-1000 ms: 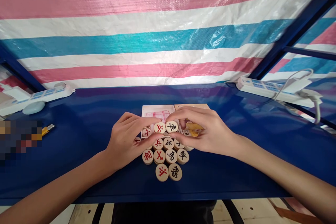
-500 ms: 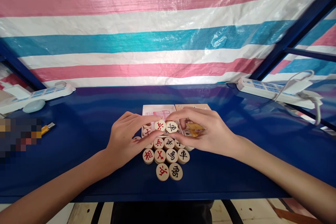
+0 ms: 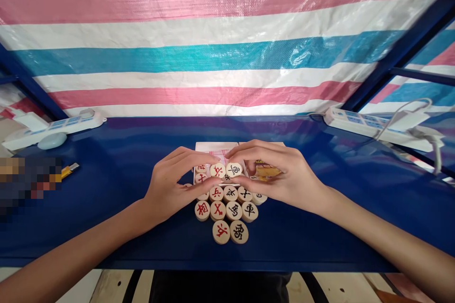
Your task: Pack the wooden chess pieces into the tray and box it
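Note:
My left hand [image 3: 177, 177] has its thumb and forefinger closed around a round wooden Chinese chess piece with a red character [image 3: 217, 170]. Opposite it, my right hand [image 3: 277, 168] has finger and thumb around a Chinese chess piece with a black character [image 3: 234, 170]. These two pieces sit side by side at the near part of an open white box [image 3: 209, 146], where other pieces show. In front of the box stand rows of pieces, red-marked ones [image 3: 218, 210] on the left and black-marked ones [image 3: 234, 210] on the right. My fingers partly cover the box.
Beside the white box lies a printed lid [image 3: 266, 170], partly under my right hand. Power strips stand at the left [image 3: 64, 127] and right [image 3: 373, 128] of the blue table [image 3: 142, 255]. A pale mouse-shaped object [image 3: 52, 140] and a yellow cutter [image 3: 69, 170] lie left. Striped sheeting hangs behind.
The view has shifted slightly. My right forefinger and thumb look a little looser about the black piece. More of the black-marked pieces in the row below my right thumb now shows.

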{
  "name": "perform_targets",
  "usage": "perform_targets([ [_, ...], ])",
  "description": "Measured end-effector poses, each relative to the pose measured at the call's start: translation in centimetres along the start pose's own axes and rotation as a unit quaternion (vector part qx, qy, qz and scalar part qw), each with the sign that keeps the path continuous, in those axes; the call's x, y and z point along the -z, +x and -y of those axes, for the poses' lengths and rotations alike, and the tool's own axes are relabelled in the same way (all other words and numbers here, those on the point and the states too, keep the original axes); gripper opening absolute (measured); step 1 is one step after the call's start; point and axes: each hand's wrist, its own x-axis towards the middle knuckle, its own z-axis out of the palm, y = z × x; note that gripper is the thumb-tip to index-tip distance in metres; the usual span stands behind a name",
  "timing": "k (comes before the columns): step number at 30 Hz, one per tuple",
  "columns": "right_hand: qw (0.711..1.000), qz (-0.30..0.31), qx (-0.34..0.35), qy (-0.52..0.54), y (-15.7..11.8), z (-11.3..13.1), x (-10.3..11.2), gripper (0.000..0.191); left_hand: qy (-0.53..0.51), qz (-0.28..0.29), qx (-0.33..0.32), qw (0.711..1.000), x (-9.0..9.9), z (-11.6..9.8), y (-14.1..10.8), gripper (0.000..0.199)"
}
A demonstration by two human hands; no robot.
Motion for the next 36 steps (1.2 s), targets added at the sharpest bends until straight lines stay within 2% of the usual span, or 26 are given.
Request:
perform_targets([
  [11,1.000,-0.019,-0.002,-0.024,-0.3,0.2,0.0,0.034,0.000,-0.014,-0.013,1.000,0.0,0.1,0.0,0.026],
  [20,0.998,-0.041,0.035,-0.011,-0.1,0.4,-0.1,0.037,-0.015,-0.038,-0.042,0.998,0.1,-0.1,0.3,0.028],
  [25,0.999,-0.041,0.031,-0.016,-0.3,0.3,0.0,0.036,-0.013,-0.028,-0.039,0.999,0.2,-0.2,0.2,0.027],
  [31,0.998,-0.045,0.007,-0.038,-0.3,0.0,-0.2,0.033,0.012,0.001,0.006,1.000,0.1,0.0,0.2,0.024],
  [34,0.994,-0.059,-0.019,-0.092,-0.1,-0.4,-0.1,0.028,0.030,0.027,0.047,0.998,-0.1,0.5,0.6,0.017],
  [36,0.988,-0.048,-0.041,-0.140,0.2,-0.7,-0.1,0.024,0.036,0.043,0.062,0.997,-0.2,1.0,0.9,0.015],
])
